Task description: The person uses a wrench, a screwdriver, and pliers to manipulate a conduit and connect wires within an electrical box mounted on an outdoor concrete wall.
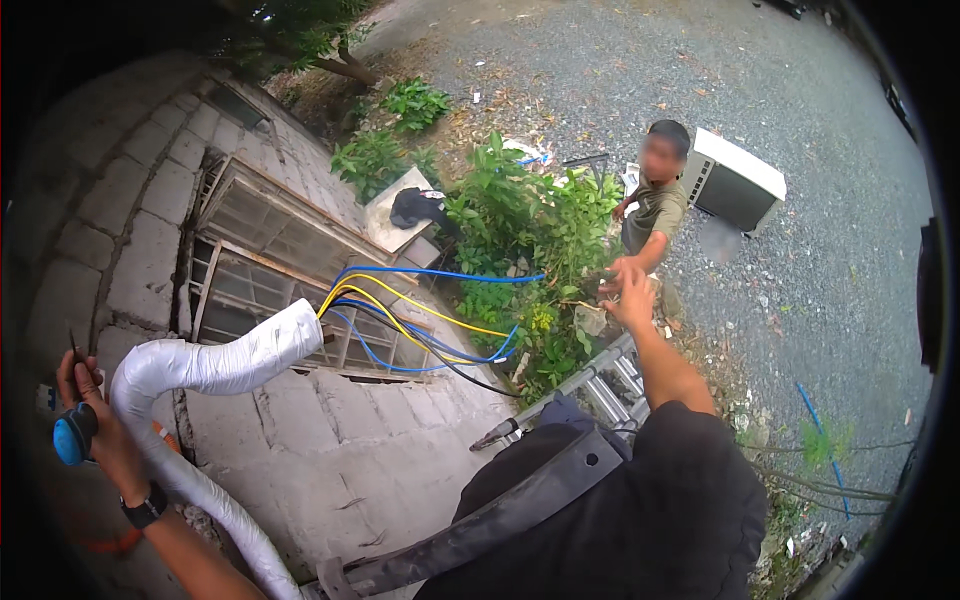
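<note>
My left hand is at the far left beside the block wall, closed around a tool with a rounded blue and black handle. A thin dark point sticks up past the fingers; the tool's exact kind is unclear. Close to that hand, a white-wrapped pipe bundle bends along the wall. Blue, yellow and black wires come out of its end. My right hand reaches down to the right with fingers stretched apart. It meets a co-worker's raised hand; anything small between the two hands cannot be made out.
A metal ladder stands below my right arm. The co-worker is on the ground by leafy plants. Behind is a white boxy unit on gravel. Barred windows line the wall; a dark strap crosses near me.
</note>
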`<state>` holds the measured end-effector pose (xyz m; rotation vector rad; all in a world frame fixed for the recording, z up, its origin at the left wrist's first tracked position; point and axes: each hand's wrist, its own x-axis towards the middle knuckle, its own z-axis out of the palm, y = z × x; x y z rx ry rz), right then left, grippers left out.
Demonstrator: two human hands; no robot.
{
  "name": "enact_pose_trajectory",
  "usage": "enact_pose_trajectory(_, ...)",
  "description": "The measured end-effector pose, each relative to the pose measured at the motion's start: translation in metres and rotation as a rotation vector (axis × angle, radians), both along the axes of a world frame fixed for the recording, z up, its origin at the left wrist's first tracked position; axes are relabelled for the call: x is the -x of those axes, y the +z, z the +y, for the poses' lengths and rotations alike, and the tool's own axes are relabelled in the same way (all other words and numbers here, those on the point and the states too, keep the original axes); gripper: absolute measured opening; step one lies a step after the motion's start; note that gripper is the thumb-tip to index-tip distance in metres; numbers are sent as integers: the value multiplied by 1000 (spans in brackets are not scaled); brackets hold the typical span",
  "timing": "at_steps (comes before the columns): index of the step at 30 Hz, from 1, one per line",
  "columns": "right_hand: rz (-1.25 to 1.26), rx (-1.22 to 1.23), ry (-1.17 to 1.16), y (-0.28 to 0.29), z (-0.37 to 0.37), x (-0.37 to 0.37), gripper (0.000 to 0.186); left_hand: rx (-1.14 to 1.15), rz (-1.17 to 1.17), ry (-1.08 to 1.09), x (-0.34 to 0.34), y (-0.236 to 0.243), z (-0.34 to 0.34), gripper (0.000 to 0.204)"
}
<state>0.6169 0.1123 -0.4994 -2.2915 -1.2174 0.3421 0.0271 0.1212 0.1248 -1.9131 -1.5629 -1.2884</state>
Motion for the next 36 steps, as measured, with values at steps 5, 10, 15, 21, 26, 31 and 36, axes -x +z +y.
enact_pose_trajectory(5, -75, -33, -78, -25, 33, 11, 101, -26, -146, -138, 8, 13, -7, 39)
enact_pose_trajectory(10, -182, 80, -161, -24, 77, 21, 72, -37, -44, -62, -12, 5, -32, 33)
enact_pose_trajectory(15, 35, -113, -196, -12, 129, -51, 65, -80, 28, -226, -43, 17, -21, 24)
enact_pose_trajectory(21, 1601, -695, 476, 265, 207, 41, 47, -54, -40, -186, -18, 12, -18, 25)
enact_pose_trajectory(26, 1017, -70, 1085, 465, 115, 153, 60, -44, -83, -216, -19, 7, -8, 24)
enact_pose_trajectory(31, 1136, 7, 1449, 536, 83, 243, 32, -88, -5, -201, -12, 6, -15, 23)
enact_pose_trajectory(36, 1188, 120, 1572, 563, 90, 284, 32, -86, -55, -219, -25, 11, -15, 17)
